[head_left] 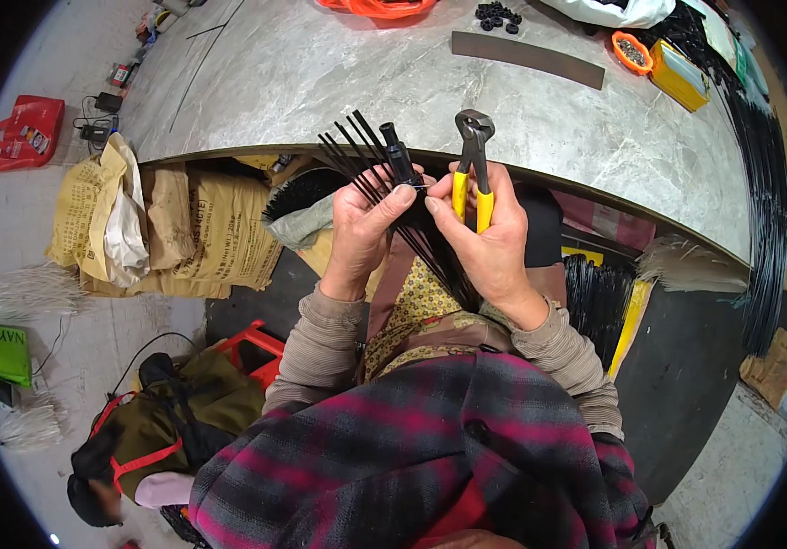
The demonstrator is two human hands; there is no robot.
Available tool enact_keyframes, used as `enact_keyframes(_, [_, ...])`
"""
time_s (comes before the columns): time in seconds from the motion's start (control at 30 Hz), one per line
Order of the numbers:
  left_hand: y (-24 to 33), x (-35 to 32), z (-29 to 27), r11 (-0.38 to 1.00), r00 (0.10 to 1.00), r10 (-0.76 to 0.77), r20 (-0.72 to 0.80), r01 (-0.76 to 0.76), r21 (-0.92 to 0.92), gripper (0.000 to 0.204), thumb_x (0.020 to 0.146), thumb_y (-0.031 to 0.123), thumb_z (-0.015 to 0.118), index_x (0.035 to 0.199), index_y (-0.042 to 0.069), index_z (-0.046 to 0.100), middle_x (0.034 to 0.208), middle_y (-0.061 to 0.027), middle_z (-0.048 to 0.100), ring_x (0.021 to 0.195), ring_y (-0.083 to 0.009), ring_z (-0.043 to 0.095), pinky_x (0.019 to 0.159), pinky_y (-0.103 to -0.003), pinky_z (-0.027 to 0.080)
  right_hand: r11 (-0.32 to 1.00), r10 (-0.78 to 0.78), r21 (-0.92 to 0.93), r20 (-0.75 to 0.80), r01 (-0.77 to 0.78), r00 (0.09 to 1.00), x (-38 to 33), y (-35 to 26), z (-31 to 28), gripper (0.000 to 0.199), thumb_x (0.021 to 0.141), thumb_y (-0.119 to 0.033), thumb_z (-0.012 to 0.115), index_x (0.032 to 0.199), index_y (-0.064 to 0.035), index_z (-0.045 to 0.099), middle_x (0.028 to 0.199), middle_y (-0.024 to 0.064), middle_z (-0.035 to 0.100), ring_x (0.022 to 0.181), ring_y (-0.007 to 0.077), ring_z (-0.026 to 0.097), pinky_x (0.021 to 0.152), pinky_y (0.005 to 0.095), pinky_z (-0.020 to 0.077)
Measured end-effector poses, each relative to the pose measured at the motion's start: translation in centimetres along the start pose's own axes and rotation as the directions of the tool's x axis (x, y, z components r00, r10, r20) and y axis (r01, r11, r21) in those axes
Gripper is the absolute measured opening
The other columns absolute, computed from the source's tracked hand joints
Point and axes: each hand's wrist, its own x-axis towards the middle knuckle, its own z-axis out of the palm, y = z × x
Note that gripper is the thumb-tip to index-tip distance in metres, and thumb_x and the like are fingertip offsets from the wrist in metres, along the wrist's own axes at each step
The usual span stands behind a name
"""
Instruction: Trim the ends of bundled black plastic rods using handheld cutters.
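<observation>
Pincers (474, 146) with yellow handles and a dark metal head rest in my right hand (499, 256), head pointing up. My right thumb and forefinger also reach toward a small thin piece, perhaps wire, beside a black plastic fitting (395, 151). My left hand (361, 224) is closed around this tube-like fitting and several thin black rods (357, 146). The rods fan out above the left fingers and run down below the hands toward my lap. Both hands meet just in front of the table's near edge. Fingers hide the fitting's lower end.
On the grey marbled table (320, 78) lie a dark flat strip (529, 60), small black round parts (496, 16), an orange bowl (619, 44) and a yellow box (677, 80). Long black strands (764, 201) hang at right. Paper sacks (229, 229) stand left; another person (201, 403) is lower left.
</observation>
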Motion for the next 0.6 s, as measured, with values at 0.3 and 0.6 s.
enact_keyframes(0.3, [0.4, -0.7, 1.2, 0.994, 0.999, 0.043, -0.002, -0.042, 0.103, 0.03, 0.087, 0.007, 0.07, 0.113, -0.007, 0.063, 0.102, -0.0118, 0.07, 0.094, -0.017, 0.066, 0.089, -0.03, 0.051, 0.999, 0.01, 0.046, -0.085, -0.006, 0.996, -0.1, -0.5, 0.3, 0.035, 0.087, 0.004, 0.069, 0.115, 0.0002, 0.05, 0.095, 0.0038, 0.065, 0.087, 0.0077, 0.062, 0.08, 0.0224, 0.0509])
enact_keyframes(0.6, [0.5, -1.5, 2.3, 0.994, 0.997, 0.063, -0.04, -0.059, 0.088, 0.023, 0.088, 0.001, 0.068, 0.111, -0.004, 0.065, 0.102, -0.0071, 0.069, 0.093, -0.0112, 0.064, 0.085, -0.025, 0.05, 0.997, -0.004, -0.077, -0.111, -0.004, 0.994, -0.2, -1.3, 0.2, 0.034, 0.086, 0.005, 0.068, 0.114, -0.0008, 0.051, 0.093, 0.0022, 0.063, 0.086, 0.0063, 0.061, 0.078, 0.0224, 0.0509])
